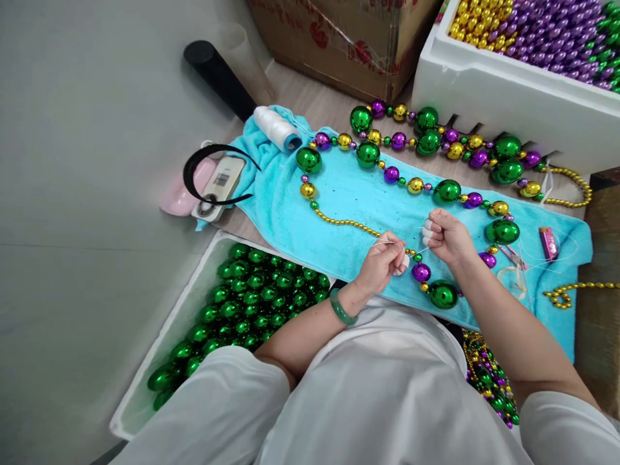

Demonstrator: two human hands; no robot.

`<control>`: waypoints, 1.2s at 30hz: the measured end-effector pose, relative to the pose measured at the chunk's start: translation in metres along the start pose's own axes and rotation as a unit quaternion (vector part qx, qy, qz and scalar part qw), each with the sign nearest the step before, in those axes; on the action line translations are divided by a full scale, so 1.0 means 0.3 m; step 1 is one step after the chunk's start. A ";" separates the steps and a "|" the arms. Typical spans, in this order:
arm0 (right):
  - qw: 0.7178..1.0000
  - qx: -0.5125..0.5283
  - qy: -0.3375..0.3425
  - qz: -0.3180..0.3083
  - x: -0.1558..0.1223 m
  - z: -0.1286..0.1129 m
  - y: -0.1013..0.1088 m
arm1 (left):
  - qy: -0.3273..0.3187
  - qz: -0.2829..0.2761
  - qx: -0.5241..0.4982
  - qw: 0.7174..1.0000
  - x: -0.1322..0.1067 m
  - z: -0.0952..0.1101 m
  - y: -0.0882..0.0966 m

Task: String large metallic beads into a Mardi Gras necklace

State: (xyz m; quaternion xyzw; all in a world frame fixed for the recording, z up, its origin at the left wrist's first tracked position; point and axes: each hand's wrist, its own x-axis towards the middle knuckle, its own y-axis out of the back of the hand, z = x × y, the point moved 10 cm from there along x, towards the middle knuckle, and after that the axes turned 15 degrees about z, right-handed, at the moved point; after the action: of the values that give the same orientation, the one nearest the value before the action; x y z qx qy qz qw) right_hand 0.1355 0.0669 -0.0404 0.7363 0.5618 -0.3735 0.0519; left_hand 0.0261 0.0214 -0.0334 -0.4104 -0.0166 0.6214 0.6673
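Note:
My left hand [384, 260] and my right hand [446, 237] are both pinched on a thin white thread [417, 252] stretched between them, above a turquoise towel [349, 213]. A bead necklace [368, 155] of large green, gold and purple beads loops across the towel; its small gold strand [346, 223] runs up to my left hand, and a purple bead [421, 272] and green bead [443, 295] lie just below my hands. White tape covers some fingertips. A green bangle [341, 309] sits on my left wrist.
A white tray of green beads [242, 297] stands at lower left. A foam box [498, 90] of gold, purple and green beads is at the top right, a cardboard box [339, 39] behind. A thread spool [277, 128], a black headband [213, 174], a phone [220, 184] and a pink lighter [549, 242] lie around.

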 end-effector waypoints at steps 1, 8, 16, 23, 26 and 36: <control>1.000 0.004 -0.005 0.008 0.005 0.001 0.009 | -0.004 0.003 0.001 1.000 -0.001 0.000 0.001; 0.996 -0.063 0.023 0.066 0.023 -0.004 0.067 | -0.025 0.024 0.018 0.999 0.011 -0.018 0.030; 0.991 -0.126 0.018 0.031 0.031 -0.023 0.025 | -0.011 0.111 0.025 0.993 -0.007 -0.044 0.084; 0.976 -0.202 0.005 -0.078 0.000 0.003 -0.108 | 0.065 0.166 0.152 0.972 -0.036 -0.127 0.124; 0.968 -0.225 0.007 -0.114 -0.028 0.006 -0.155 | 0.053 0.168 0.241 0.954 -0.026 -0.122 0.123; 0.956 -0.265 0.071 -0.104 -0.027 -0.054 -0.101 | -0.159 0.100 0.374 0.908 -0.018 0.013 0.035</control>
State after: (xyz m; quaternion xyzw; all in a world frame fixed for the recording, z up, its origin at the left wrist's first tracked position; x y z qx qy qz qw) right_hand 0.1164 0.0798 -0.0134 0.6583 0.7161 -0.1613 0.1665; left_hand 0.0142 0.0177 -0.0341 -0.0264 0.1523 0.7022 0.6950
